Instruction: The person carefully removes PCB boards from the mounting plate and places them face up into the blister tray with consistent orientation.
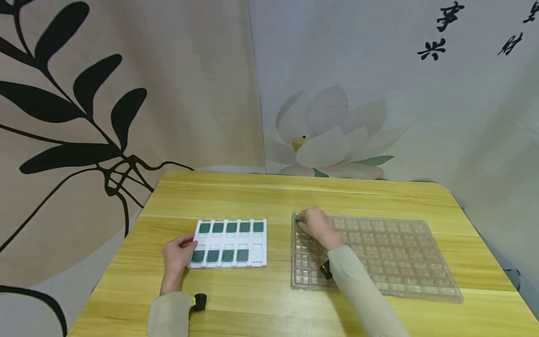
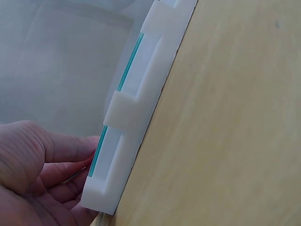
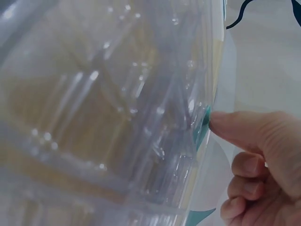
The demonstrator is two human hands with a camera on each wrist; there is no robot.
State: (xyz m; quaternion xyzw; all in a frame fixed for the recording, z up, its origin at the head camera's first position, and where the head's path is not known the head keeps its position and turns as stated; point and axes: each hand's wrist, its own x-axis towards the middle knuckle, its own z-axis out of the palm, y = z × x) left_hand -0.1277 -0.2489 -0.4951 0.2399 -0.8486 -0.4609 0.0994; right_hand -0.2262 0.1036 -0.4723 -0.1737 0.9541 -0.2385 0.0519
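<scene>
**Green chip being lifted from the clear blister tray, foam tray held ready**

The wooden bench (image 1: 294, 196) carries two trays side by side. The larger is the clear plastic blister tray (image 1: 400, 257), a grid of many small pockets, lying to the right of the white foam tray (image 1: 257, 252). The foam tray has two rows of five slots: all five far slots hold green rectangular chips (image 1: 231, 227), and four of the five near slots are filled, leaving the near slot closest to the blister tray bare.

The right hand (image 1: 320, 228) rests over the far corner of the blister tray nearest the foam tray. Its fingers (image 3: 235, 125) are curled, and thumb and fingertip pinch a small green chip (image 1: 301, 220) at the pocket edge; in the right wrist view the teal edge of that chip shows just against the fingertip, through the clear plastic wall.

The left hand (image 1: 178, 252) lies at the side of the foam tray farthest from the blister tray, fingers (image 2: 70, 148) straight and relaxed, touching its edge and steadying it without gripping.

Judging by this, the step in hand is picking a chip out of the blister tray. The next move would call for carrying it across to the one bare foam slot and setting it flat, aligned with the slot walls.
</scene>
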